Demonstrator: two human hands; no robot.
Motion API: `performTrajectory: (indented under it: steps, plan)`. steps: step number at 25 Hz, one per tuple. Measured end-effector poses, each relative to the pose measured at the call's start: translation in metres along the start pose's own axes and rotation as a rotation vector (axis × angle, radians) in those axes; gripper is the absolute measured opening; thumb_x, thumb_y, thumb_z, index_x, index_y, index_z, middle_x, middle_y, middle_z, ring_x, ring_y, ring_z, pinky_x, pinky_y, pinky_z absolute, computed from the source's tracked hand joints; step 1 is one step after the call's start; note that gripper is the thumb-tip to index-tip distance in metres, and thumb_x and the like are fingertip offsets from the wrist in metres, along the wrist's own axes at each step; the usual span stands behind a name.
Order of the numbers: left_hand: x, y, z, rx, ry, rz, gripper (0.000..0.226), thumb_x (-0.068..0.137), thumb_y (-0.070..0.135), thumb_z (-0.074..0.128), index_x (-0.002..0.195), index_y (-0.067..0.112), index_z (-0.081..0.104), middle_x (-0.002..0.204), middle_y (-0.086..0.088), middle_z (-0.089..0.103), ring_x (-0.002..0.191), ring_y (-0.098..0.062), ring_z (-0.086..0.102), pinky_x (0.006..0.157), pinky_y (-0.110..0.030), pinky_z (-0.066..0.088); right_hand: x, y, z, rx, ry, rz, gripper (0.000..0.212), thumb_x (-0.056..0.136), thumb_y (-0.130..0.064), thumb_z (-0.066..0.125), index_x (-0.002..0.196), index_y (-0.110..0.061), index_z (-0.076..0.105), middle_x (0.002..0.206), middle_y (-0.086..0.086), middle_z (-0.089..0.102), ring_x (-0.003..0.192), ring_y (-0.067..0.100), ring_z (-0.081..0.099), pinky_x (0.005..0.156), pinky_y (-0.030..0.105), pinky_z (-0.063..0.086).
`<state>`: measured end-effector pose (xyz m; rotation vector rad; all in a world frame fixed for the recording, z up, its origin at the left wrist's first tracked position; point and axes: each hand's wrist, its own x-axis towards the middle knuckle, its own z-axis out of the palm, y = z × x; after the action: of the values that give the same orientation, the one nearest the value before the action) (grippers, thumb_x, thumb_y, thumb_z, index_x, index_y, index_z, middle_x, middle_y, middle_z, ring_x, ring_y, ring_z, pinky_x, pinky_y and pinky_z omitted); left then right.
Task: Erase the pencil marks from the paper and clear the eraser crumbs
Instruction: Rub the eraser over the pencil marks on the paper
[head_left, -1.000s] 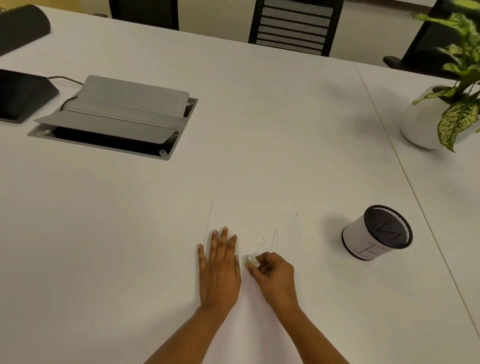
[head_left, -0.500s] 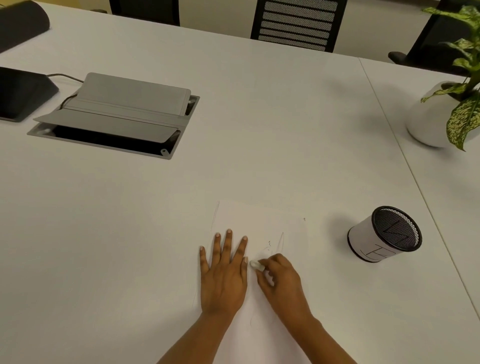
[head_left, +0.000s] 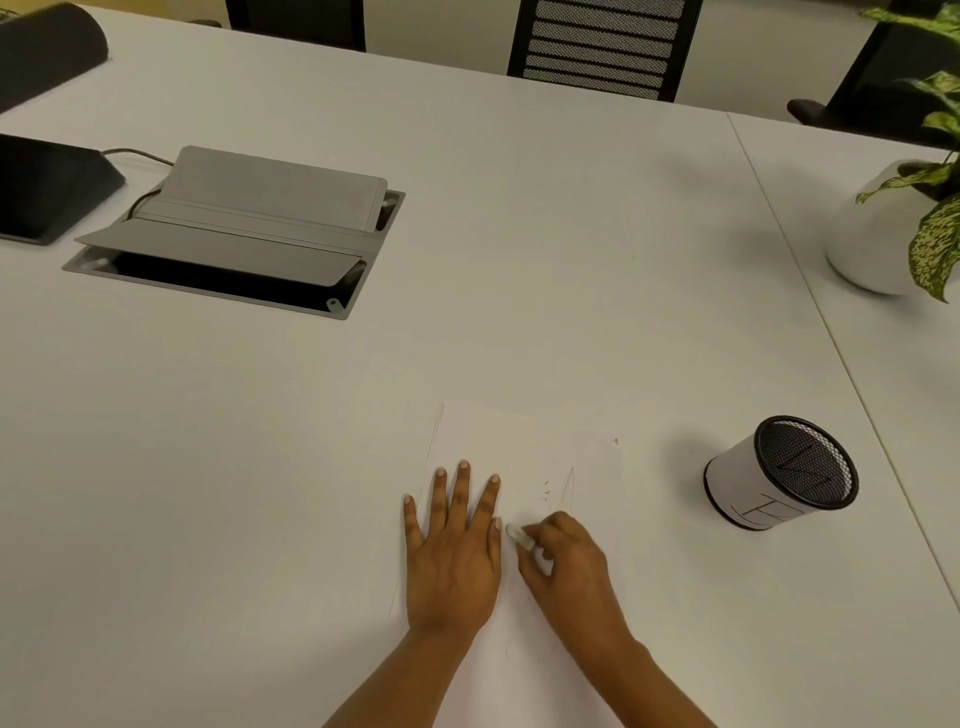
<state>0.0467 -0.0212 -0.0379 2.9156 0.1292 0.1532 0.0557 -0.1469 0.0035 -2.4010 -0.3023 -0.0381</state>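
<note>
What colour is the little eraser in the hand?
White. The eraser pokes out of the right hand, seen best in the head view.

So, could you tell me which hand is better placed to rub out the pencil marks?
Right hand: it pinches the eraser just short of the marks, while the left hand lies flat on the paper, steadying it.

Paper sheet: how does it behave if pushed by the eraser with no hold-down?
Probably slides: the paper is a thin sheet lying flat on a smooth table. Likely floppy, apt to buckle under the eraser, which may be why the left hand presses flat on it. Probably light too: its edge barely shows.
</note>
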Motion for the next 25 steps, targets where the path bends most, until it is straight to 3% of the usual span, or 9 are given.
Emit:
performTrajectory:
  steps: [4, 9, 14, 21, 25]
  plan:
    - [-0.001, -0.001, -0.002, -0.017, -0.002, -0.005, 0.049, 0.096, 0.04, 0.017, 0.138, 0.026, 0.038, 0.145, -0.006, 0.039, 0.135, -0.027, 0.033, 0.106, -0.052, 0.017, 0.021, 0.012, -0.011, -0.028, -0.008, 0.074, 0.022, 0.086, -0.018, 0.061, 0.068, -0.004, 0.064, 0.064, -0.005, 0.046, 0.062, 0.012, 0.048, 0.058, 0.007, 0.033]
    - [-0.001, 0.001, -0.003, -0.02, 0.006, -0.009, 0.048, 0.093, 0.039, 0.024, 0.137, 0.026, 0.038, 0.144, -0.006, 0.04, 0.134, -0.028, 0.035, 0.106, -0.052, 0.017, 0.047, 0.017, -0.017, -0.062, 0.099, 0.178, 0.023, 0.085, -0.01, 0.061, 0.064, -0.001, 0.062, 0.062, -0.004, 0.041, 0.055, 0.004, 0.039, 0.053, 0.006, 0.028]
    - [0.0, 0.001, -0.001, -0.01, 0.003, -0.009, 0.049, 0.093, 0.039, 0.024, 0.138, 0.025, 0.037, 0.145, -0.006, 0.038, 0.135, -0.027, 0.033, 0.107, -0.052, 0.016, 0.005, 0.003, -0.006, -0.087, -0.037, -0.005, 0.012, 0.081, -0.01, 0.066, 0.072, -0.003, 0.067, 0.064, 0.003, 0.054, 0.058, 0.011, 0.048, 0.058, 0.006, 0.032]
    - [-0.001, 0.0, -0.002, -0.012, 0.003, -0.013, 0.048, 0.095, 0.039, 0.02, 0.138, 0.026, 0.037, 0.145, -0.006, 0.039, 0.135, -0.028, 0.033, 0.106, -0.052, 0.018, 0.034, 0.018, -0.021, -0.072, 0.088, 0.158, 0.014, 0.08, -0.008, 0.066, 0.068, -0.001, 0.066, 0.061, -0.006, 0.041, 0.053, -0.002, 0.038, 0.053, 0.004, 0.025]
    - [-0.001, 0.0, 0.0, -0.012, 0.01, -0.008, 0.049, 0.093, 0.04, 0.023, 0.138, 0.025, 0.036, 0.145, -0.007, 0.038, 0.136, -0.027, 0.029, 0.107, -0.052, 0.016, 0.01, 0.01, -0.011, -0.076, -0.007, 0.077, 0.018, 0.08, -0.012, 0.068, 0.065, -0.003, 0.066, 0.059, -0.006, 0.043, 0.051, 0.004, 0.041, 0.051, 0.002, 0.029]
